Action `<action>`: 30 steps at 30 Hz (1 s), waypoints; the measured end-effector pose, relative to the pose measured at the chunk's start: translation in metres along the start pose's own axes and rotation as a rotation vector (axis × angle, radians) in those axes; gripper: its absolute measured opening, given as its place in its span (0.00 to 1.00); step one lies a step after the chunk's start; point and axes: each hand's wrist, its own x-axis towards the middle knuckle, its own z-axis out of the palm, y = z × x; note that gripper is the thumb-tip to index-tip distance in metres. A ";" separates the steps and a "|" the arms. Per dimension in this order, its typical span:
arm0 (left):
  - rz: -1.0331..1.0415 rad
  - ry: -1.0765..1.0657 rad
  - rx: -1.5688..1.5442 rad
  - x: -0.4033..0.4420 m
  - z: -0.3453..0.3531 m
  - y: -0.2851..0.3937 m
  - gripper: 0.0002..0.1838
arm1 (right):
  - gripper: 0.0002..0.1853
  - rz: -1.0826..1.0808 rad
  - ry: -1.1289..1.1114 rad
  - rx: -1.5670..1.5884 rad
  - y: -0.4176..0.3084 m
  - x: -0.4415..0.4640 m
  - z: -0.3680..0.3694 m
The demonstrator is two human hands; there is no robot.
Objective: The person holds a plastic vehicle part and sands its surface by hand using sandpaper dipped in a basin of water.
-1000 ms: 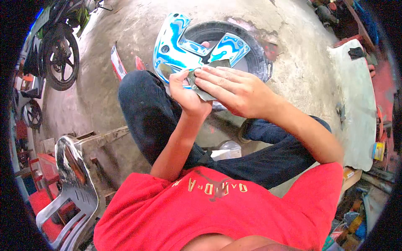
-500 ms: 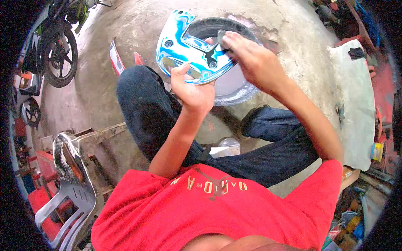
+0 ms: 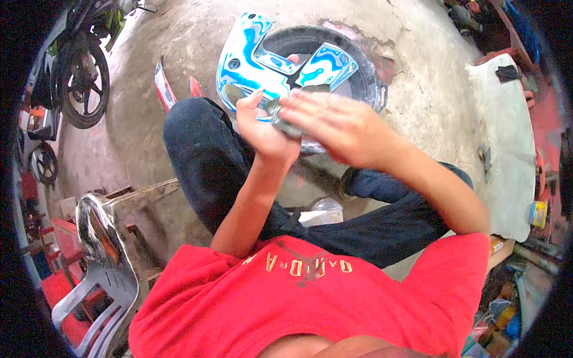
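A glossy blue-and-white motorcycle body panel (image 3: 242, 68) with bolt holes is tilted over a round black tub (image 3: 373, 77). My left hand (image 3: 268, 131) grips its near edge, thumb on top and some fingertips showing through the gap behind. My right hand (image 3: 340, 122), blurred by motion, presses a dark grey sheet that looks like sandpaper (image 3: 280, 113) onto the panel's near edge, close to my left thumb. The right hand covers the panel's lower right part and some of the tub.
Red-and-white panel pieces (image 3: 164, 86) lie on the concrete floor to the left. A motorcycle wheel (image 3: 83, 83) stands farther left. A grey plastic chair (image 3: 104, 262) is at lower left, and a pale sheet (image 3: 507, 149) is on the right. A clear plastic container (image 3: 325, 212) sits between my legs.
My right hand has swept down and left with the grey sheet, from the panel's right arm to its near edge. The panel has shifted slightly left.
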 end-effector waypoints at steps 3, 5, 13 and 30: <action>-0.014 0.036 -0.005 0.000 0.006 -0.003 0.37 | 0.24 0.232 0.092 -0.012 0.031 -0.006 0.004; -0.004 0.042 -0.002 0.000 0.002 -0.006 0.38 | 0.24 0.262 0.093 -0.062 0.033 -0.011 0.006; 0.006 -0.005 -0.044 -0.002 0.009 0.002 0.37 | 0.13 0.663 0.261 0.143 0.032 -0.003 -0.021; -0.021 0.027 -0.025 -0.002 0.010 0.003 0.34 | 0.15 0.905 0.341 0.150 0.032 -0.005 -0.029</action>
